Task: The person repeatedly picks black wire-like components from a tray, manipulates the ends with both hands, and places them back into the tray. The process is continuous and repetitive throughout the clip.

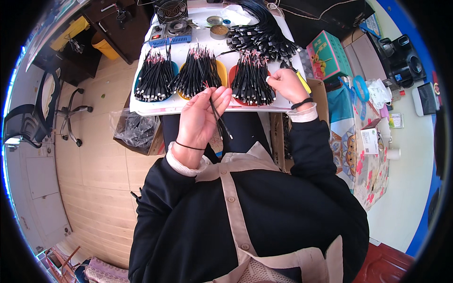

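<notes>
My left hand (pixel 203 115), palm turned up, holds a few short black cables (pixel 218 118) between thumb and fingers. Their thin reddish wire ends stick up past the thumb, and the plug ends hang down below the hand. My right hand (pixel 289 86) is closed in a pinch beside the right edge of the red tray (pixel 231 75); what its fingertips hold, if anything, is too small to make out. A bundle of black cables (pixel 252 78) with pinkish wire ends fills that tray. Similar bundles lie in the yellow tray (pixel 222 70) and the blue tray (pixel 175 70) to the left.
Behind the trays stand a blue soldering pot unit (pixel 171 38), a round tin (pixel 219 32) and a heap of longer black cables (pixel 264 37). Yellow-handled pliers (pixel 303 82) lie by my right hand. Cardboard boxes flank my knees; a patterned cloth-covered surface (pixel 358 155) is at right.
</notes>
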Demonstrator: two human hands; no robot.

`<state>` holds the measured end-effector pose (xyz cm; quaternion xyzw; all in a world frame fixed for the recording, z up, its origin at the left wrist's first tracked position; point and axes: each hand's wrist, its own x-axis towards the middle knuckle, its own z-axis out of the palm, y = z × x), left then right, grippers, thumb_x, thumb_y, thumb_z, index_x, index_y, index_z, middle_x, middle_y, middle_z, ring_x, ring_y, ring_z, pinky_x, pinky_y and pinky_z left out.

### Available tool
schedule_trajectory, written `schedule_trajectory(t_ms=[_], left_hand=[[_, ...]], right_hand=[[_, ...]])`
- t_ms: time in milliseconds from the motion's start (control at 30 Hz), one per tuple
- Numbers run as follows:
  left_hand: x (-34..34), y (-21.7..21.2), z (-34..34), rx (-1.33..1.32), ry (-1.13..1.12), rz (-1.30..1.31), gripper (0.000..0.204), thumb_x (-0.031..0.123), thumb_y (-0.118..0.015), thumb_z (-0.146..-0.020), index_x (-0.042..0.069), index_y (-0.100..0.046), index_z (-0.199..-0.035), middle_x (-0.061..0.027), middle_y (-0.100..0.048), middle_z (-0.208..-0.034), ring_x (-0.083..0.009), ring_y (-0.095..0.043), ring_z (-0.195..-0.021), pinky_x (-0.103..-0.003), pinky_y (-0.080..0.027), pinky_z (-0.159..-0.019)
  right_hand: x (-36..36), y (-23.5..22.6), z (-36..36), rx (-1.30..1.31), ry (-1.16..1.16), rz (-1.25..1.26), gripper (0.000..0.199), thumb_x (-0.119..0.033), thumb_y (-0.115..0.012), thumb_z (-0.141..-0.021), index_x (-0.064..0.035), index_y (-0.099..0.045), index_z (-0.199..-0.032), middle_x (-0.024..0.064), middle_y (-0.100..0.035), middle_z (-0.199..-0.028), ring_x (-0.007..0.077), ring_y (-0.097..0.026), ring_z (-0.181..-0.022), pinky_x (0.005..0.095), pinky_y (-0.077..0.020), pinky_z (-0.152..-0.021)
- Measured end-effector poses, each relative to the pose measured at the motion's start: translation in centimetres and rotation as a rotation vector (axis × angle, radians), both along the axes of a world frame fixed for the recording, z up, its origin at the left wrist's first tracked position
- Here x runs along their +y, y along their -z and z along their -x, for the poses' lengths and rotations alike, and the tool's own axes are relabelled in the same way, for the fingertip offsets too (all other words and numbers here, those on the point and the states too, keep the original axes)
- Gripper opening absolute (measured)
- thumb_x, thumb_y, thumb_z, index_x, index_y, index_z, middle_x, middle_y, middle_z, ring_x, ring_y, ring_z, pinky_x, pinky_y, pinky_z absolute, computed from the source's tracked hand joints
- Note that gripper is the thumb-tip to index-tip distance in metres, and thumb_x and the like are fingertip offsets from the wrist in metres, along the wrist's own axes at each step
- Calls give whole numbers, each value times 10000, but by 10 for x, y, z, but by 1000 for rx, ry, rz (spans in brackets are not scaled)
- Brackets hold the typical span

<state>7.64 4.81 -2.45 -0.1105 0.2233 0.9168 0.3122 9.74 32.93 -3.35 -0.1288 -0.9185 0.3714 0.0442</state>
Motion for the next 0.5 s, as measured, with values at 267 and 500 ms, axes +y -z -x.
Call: schedule_trajectory(t_ms=[267,500], left_hand=[[1,2,4,-144,-29,-153,210,78,-375,-1030,-102,-432,-1123,-277,-518,-1268,-392,-530,-1217,-467,-473,-1058],[4,-21,-19,264,-45,114,190,113,-471,-1012,-55,-551,-1053,-226,-639,-1102,-326,-648,-1052,-391,-564,-901]], right_hand=[[-10,2,-44,-108,89,403,175,-165,-617,-911,-10,-620,-830,-17,-577,-655,36,-474,-505,196,-378,-469],[-56,-36,-70,151,41,607,140,-134,-625,-922,1,-601,-895,-14,-610,-707,34,-535,-582,190,-424,-526]])
